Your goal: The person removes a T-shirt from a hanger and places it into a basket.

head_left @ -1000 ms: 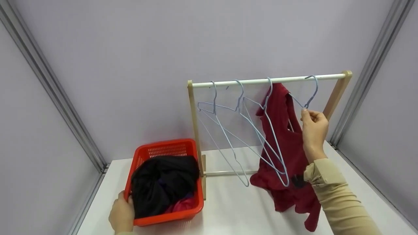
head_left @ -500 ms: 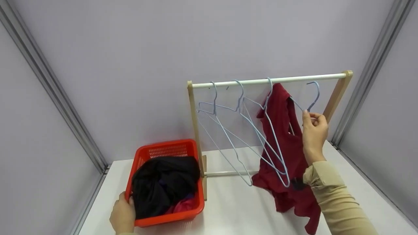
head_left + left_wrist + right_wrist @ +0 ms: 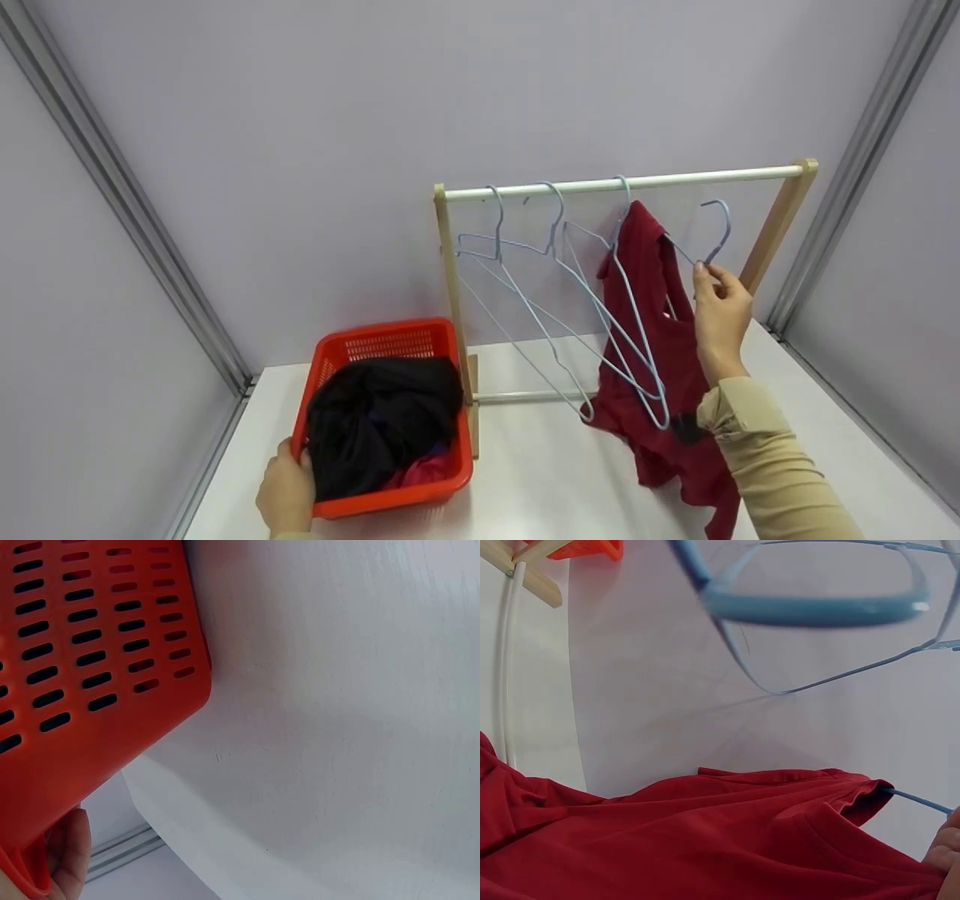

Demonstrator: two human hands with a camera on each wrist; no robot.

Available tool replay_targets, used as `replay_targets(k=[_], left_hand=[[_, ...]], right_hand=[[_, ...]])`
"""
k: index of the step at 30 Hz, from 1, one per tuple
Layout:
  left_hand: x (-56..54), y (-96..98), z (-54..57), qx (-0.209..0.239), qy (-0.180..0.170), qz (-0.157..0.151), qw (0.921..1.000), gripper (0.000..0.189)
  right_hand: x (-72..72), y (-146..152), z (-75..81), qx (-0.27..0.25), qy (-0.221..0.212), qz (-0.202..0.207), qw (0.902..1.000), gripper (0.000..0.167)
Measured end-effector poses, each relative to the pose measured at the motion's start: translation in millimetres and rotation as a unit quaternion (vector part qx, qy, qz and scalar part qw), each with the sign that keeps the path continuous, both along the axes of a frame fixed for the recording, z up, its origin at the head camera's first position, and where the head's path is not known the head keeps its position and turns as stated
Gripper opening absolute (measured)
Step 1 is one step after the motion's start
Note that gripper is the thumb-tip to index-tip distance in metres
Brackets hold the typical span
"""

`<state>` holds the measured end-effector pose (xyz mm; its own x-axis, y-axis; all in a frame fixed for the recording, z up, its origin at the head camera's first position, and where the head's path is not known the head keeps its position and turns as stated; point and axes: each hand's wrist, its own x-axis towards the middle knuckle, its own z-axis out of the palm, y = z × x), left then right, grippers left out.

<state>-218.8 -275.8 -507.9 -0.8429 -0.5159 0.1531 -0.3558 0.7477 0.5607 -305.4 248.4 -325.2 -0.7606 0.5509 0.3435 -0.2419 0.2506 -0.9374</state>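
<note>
My right hand point(image 3: 721, 319) pinches a blue wire hanger point(image 3: 721, 238) just below its hook, in the head view. From that hanger drapes a dark red sleeveless top point(image 3: 645, 330), its lower part trailing down over the white table. The hook stands apart from the rack's white rail, a little below it. At the lower left my left hand point(image 3: 286, 487) grips the side rim of a red plastic basket point(image 3: 409, 495), fingers curled over it. Inside the basket lie a bunched black garment point(image 3: 382, 427) and some pink cloth point(image 3: 427, 471).
A small clothes rack with a white rail point(image 3: 697, 178) and wooden posts point(image 3: 780, 225) stands on the white table point(image 3: 540, 480). Three bare blue hangers, one of them a front hanger point(image 3: 637, 307), hang on its left part and overlap the red top. Grey walls enclose the table.
My right hand has lowered the hanger slightly, so its hook has come off the rail, and the red top has dropped with it. The left hand keeps its grip on the basket.
</note>
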Motion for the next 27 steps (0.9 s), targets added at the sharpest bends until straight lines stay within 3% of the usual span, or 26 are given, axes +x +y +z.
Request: replay_targets(k=[6, 14, 20, 24, 27], left_hand=[[1.0, 1.3, 0.0, -0.007, 0.012, 0.003, 0.9999, 0.039], [2.4, 2.5, 1.2, -0.008, 0.021, 0.000, 0.9997, 0.038], [1.3, 1.5, 0.4, -0.004, 0.012, 0.000, 0.9999, 0.039], [0.2, 0.4, -0.5, -0.004, 0.007, -0.002, 1.0000, 0.039], [0.3, 0.2, -0.6, -0.007, 0.010, -0.001, 0.9999, 0.039]], right_hand=[[-1.0, 0.5, -9.6, 0.009, 0.008, -0.016, 0.9998, 0.039], [-2.4, -3.7, -17.2, 0.003, 0.002, 0.001, 1.0000, 0.040], [-3.2, -5.8, -28.4, -0.011, 0.010, 0.013, 0.9998, 0.037], [-2.5, -6.9, -36.0, -0.003, 0.009, 0.006, 0.9999, 0.030], [-2.7, -8.0, -41.3, 0.009, 0.001, 0.007, 0.9999, 0.033]])
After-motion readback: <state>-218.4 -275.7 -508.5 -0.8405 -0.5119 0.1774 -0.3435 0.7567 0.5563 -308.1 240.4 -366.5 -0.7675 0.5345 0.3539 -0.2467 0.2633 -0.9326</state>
